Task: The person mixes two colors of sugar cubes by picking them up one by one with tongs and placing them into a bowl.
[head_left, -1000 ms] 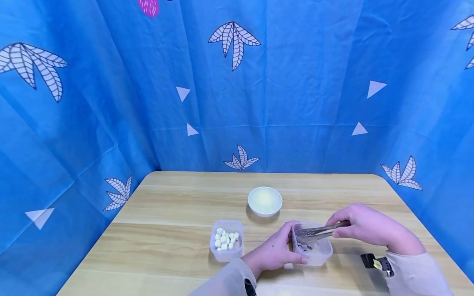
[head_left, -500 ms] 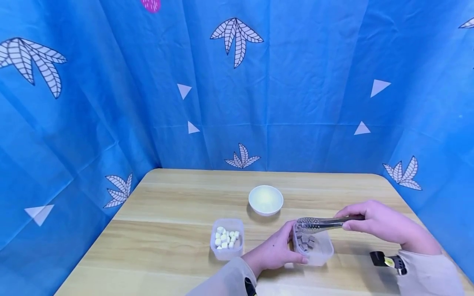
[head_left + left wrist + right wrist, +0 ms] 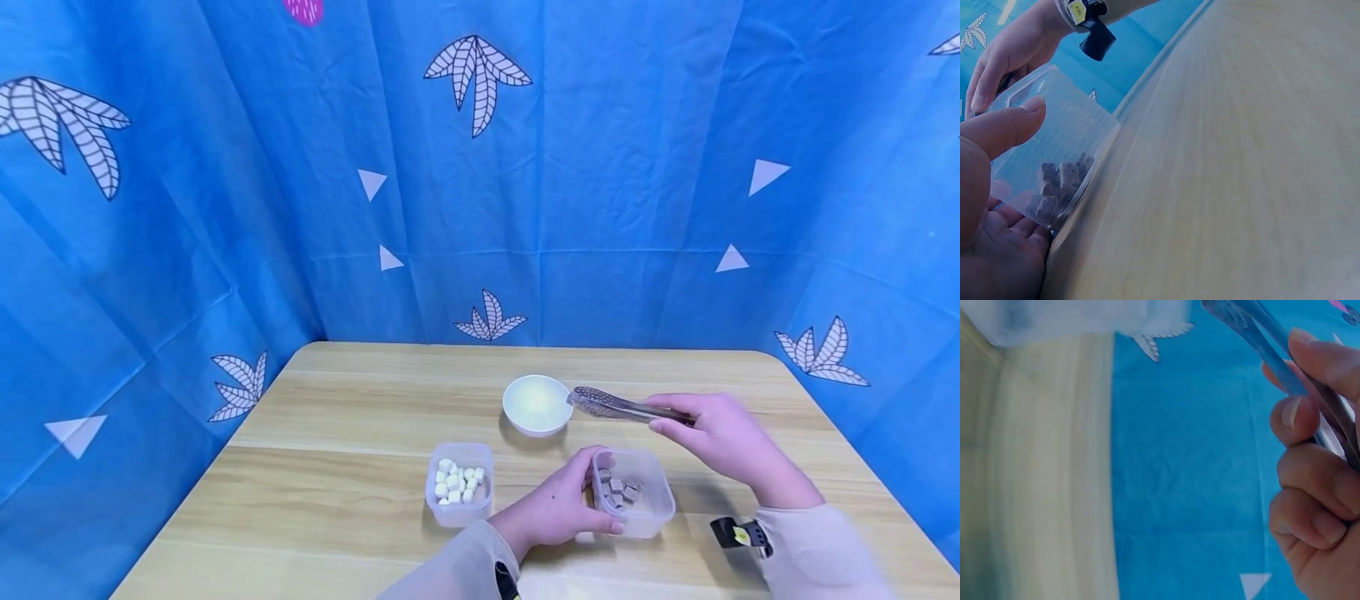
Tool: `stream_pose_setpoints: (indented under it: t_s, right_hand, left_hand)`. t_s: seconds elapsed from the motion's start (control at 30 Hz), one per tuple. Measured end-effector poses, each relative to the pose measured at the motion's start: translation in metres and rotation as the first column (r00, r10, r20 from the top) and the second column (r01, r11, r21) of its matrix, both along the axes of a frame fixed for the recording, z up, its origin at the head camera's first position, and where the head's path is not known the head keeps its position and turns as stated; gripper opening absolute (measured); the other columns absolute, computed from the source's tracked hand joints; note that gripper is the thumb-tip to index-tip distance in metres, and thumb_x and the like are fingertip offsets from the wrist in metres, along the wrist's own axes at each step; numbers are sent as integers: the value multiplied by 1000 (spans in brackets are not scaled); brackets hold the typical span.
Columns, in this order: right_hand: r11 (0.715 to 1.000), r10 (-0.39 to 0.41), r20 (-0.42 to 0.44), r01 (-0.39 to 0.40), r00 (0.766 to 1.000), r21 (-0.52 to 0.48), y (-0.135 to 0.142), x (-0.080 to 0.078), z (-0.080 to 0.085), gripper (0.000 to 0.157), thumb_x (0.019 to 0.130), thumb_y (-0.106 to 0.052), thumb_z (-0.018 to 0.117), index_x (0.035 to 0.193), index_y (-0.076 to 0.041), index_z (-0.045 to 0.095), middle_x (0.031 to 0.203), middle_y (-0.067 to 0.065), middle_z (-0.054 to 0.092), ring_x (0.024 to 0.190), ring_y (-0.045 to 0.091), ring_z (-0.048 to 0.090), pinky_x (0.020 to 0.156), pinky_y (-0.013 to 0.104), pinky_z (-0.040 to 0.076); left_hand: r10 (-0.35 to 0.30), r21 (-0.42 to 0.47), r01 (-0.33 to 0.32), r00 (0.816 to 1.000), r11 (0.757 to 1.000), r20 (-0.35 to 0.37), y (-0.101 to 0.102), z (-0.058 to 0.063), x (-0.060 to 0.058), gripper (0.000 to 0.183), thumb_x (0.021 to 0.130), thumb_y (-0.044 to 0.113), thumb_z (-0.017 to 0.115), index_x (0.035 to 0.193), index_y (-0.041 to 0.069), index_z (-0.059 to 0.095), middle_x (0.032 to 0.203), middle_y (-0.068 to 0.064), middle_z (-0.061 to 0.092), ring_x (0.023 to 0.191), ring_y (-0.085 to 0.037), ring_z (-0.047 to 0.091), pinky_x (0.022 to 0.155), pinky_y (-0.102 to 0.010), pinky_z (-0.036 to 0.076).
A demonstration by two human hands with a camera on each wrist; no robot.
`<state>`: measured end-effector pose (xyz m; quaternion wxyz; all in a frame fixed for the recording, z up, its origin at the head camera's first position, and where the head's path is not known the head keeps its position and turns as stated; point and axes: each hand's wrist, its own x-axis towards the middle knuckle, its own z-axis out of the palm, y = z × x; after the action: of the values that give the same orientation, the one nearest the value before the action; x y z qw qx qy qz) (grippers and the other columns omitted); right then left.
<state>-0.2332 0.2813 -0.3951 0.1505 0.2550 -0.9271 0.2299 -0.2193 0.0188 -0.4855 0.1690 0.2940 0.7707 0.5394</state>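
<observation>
My left hand [image 3: 558, 504] grips a clear plastic container [image 3: 651, 521] by its left side, thumb at the near wall and fingers behind. Greyish-brown cubes [image 3: 1060, 181] lie in a heap at one end of it. Metal tongs [image 3: 611, 405] with perforated heads are pinched in my right hand [image 3: 716, 437], above and behind the container. Their tips reach the right rim of a white bowl [image 3: 534, 429]. The right wrist view shows the thumb and fingers curled round the tongs' arms [image 3: 1319, 394]; whether the heads hold a cube I cannot tell.
Left of my left hand stands a second clear container [image 3: 457, 518] with several white cubes [image 3: 453, 482]. Everything rests on a wooden table [image 3: 337, 467]. A blue patterned curtain [image 3: 622, 208] hangs behind and along both sides.
The tongs have risen out of the container of brown cubes, first rightward, then left and back to the bowl's rim. My left hand keeps its hold on the container.
</observation>
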Motion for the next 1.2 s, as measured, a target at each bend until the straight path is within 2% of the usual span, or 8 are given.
stream_pose_setpoints:
  t_s: [0.07, 0.13, 0.3, 0.37, 0.67, 0.97, 1.2]
  right_hand:
    - [1000, 13, -20, -13, 1000, 10, -4, -2, -4, 29, 95, -29, 71, 121, -16, 74, 113, -2, 74, 88, 8, 68, 79, 40, 58]
    - [1000, 25, -24, -24, 999, 19, -9, -4, -8, 28, 95, -29, 71, 121, -16, 75, 113, -2, 74, 80, 5, 66, 77, 39, 58]
    - [998, 38, -23, -37, 999, 46, -15, -6, -14, 27, 96, -29, 71, 119, -17, 75, 111, -2, 75, 82, 7, 68, 79, 40, 58]
    - [998, 39, -28, -38, 999, 51, -16, -6, -16, 26, 95, -29, 71, 119, -17, 75, 111, -2, 75, 92, 12, 70, 82, 43, 59]
    - [999, 24, -14, -24, 1000, 43, -18, -7, -19, 28, 94, -31, 73, 119, -18, 75, 110, -2, 75, 94, 15, 71, 82, 44, 58]
    - [999, 11, -8, -10, 1000, 47, -18, -7, -21, 28, 94, -31, 73, 119, -19, 75, 109, -4, 75, 90, 10, 68, 80, 43, 58]
    - [999, 8, 34, -9, 999, 38, -12, -5, -17, 30, 96, -35, 70, 122, -20, 74, 113, -2, 74, 98, 18, 71, 85, 47, 57]
  left_hand:
    - [-1, 2, 1, 1000, 1000, -1, 0, 0, 0, 85, 77, 23, 88, 147, 21, 39, 144, 9, 50, 132, -9, 47, 115, -30, 33]
    - [-3, 5, 3, 1000, 1000, 0, 0, 1, 0, 85, 77, 23, 88, 147, 21, 39, 144, 9, 50, 133, -9, 47, 115, -30, 33]
    - [-8, 12, 8, 1000, 1000, 4, -1, 2, 0, 84, 78, 22, 88, 146, 22, 39, 144, 8, 50, 132, -9, 47, 114, -28, 32]
    - [-5, 10, 5, 1000, 1000, 6, -1, 2, 0, 84, 78, 22, 88, 146, 22, 39, 144, 9, 50, 132, -8, 47, 114, -29, 32]
    - [1, -12, -1, 1000, 1000, 5, 0, 0, -1, 85, 78, 26, 88, 147, 25, 39, 145, 11, 49, 132, -8, 47, 115, -31, 33]
    - [1, -17, -1, 1000, 1000, 6, -1, -1, -2, 84, 78, 28, 88, 146, 27, 39, 144, 12, 49, 131, -7, 48, 114, -31, 33]
    - [0, -9, 1, 1000, 1000, 8, -1, -1, -1, 84, 78, 27, 88, 146, 25, 40, 143, 12, 50, 131, -8, 47, 115, -31, 33]
